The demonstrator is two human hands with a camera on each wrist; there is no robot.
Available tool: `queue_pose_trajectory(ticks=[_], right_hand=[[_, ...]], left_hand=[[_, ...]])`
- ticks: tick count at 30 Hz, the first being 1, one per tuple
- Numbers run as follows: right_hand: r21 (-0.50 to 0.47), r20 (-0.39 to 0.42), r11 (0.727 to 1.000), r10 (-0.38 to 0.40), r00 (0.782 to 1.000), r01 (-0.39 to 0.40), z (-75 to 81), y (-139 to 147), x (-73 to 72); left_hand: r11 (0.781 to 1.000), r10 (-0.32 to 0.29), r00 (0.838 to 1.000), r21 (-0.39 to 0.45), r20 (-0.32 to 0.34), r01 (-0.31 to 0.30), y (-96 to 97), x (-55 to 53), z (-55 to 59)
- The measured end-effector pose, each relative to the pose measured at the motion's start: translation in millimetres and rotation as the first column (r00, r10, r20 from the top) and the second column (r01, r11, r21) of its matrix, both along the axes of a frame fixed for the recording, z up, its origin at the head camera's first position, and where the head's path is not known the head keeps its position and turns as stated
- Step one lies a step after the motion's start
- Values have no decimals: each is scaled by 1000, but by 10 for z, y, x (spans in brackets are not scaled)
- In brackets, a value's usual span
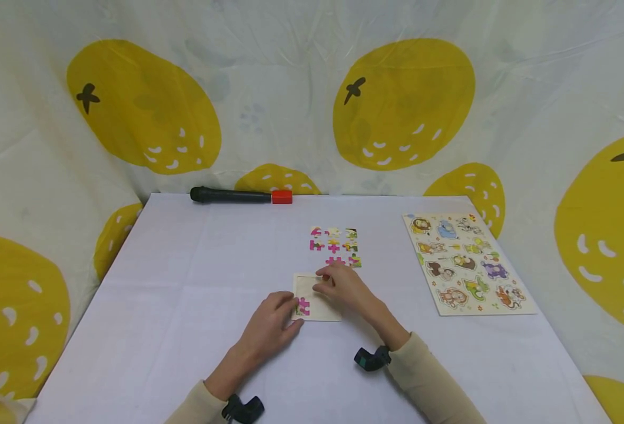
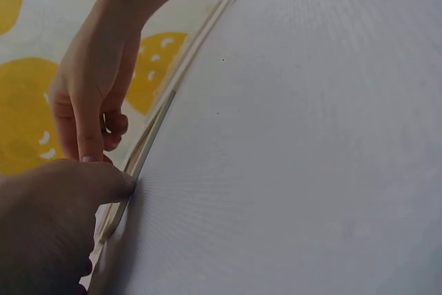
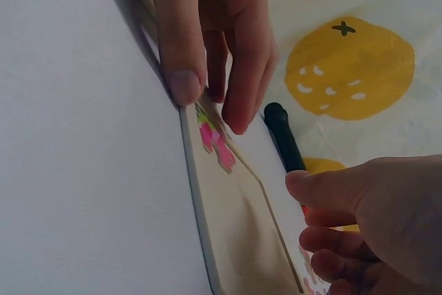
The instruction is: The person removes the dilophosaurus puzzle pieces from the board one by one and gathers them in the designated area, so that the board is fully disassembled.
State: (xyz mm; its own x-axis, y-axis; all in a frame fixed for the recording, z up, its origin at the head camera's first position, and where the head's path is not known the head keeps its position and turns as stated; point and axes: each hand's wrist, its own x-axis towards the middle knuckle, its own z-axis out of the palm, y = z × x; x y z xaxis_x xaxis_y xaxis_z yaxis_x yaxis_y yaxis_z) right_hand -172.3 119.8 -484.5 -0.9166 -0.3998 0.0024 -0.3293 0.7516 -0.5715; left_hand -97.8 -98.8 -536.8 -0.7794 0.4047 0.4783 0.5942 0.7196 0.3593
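A small square wooden puzzle tray [image 1: 324, 307] lies on the table, with a pink and green jigsaw piece [image 1: 304, 306] in its near left corner. My left hand [image 1: 272, 323] grips the tray at that corner, thumb on the near edge and fingers at the left side. In the right wrist view this thumb [image 3: 185, 88] presses the tray's edge. Over the tray's far right part is my right hand [image 1: 348, 290], its fingers loosely bent, with nothing visible between them. Just beyond it, loose jigsaw pieces [image 1: 334, 247] lie in rows; the hand partly covers the nearest row.
On the right lies a larger wooden animal puzzle board [image 1: 462, 262]. A black microphone [image 1: 232, 195] with a red end rests along the table's far edge. Behind the white table [image 1: 148, 306] hangs a curtain [image 1: 285, 94] with yellow fruit prints.
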Motion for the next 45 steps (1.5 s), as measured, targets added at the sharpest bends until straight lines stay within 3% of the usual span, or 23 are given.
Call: queue_pose_trajectory(ticks=[5,15,20,29,38,45], right_hand=[[-12,1,999,51,999,-51,-31,-63,89],[37,24,987,153,988,-154,-61,-158,206],[50,38,987,150,988,-152,-85,-193,251],[58,37,989,132,991,-134,-133,-237,289],[-10,30,993,121,992,-121,-149,-242,291],[-105,83,988,120,989,-111,-174,-214,260]], left_hand=[[999,40,999,-22,-5,-40,1,-3,2],[996,80,991,-36,104,-77,20,26,43],[995,89,988,-46,124,-83,29,25,34],[997,74,994,-43,81,-71,17,11,10],[997,69,995,-35,70,-67,12,10,13],[997,76,992,-39,98,-72,14,17,12]])
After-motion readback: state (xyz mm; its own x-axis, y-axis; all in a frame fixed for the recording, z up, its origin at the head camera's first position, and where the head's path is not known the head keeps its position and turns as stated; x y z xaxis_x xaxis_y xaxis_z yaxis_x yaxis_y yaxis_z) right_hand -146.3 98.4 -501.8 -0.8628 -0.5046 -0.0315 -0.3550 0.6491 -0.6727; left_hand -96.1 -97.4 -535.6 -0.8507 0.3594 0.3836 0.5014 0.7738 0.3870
